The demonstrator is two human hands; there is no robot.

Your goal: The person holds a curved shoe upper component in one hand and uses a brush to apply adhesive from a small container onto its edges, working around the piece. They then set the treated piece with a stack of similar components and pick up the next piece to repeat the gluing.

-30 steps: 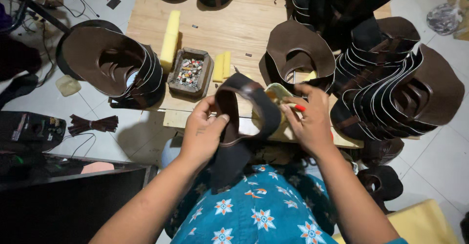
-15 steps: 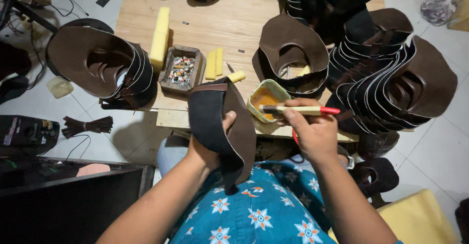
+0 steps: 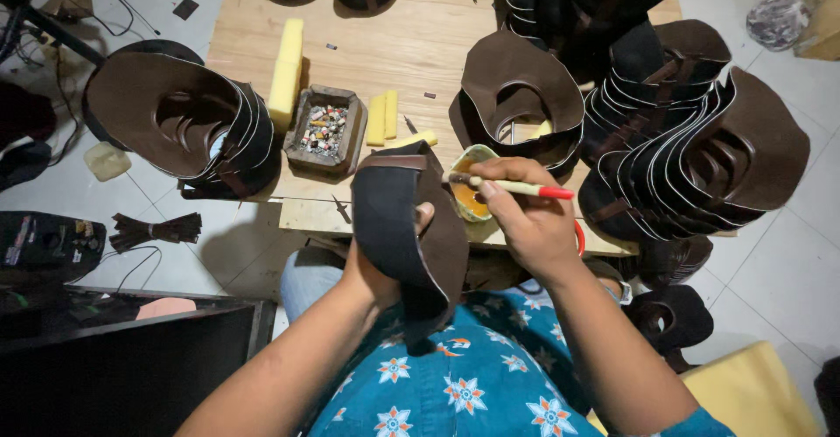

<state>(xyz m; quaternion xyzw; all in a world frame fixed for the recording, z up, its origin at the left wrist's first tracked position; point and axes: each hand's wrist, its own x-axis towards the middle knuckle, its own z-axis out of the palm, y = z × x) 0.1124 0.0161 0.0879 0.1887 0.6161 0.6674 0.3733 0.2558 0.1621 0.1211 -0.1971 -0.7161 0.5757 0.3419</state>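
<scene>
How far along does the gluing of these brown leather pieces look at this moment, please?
Stacks of shaped brown pieces already crowd the wooden board. In hand: the left hand holds one dark piece, while the right hand dips a brush into the glue cup. That piece shows no glue yet.

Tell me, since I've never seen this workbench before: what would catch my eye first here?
Dark brown leather pieces dominate: one curved stack at the table's left, a bigger cluster at its right. At the centre, the left hand holds up a dark leather piece, while the right hand dips a red-tipped brush into a small cup of orange glue. Yellow foam blocks and a small tray of bits lie on the wooden table.
</scene>
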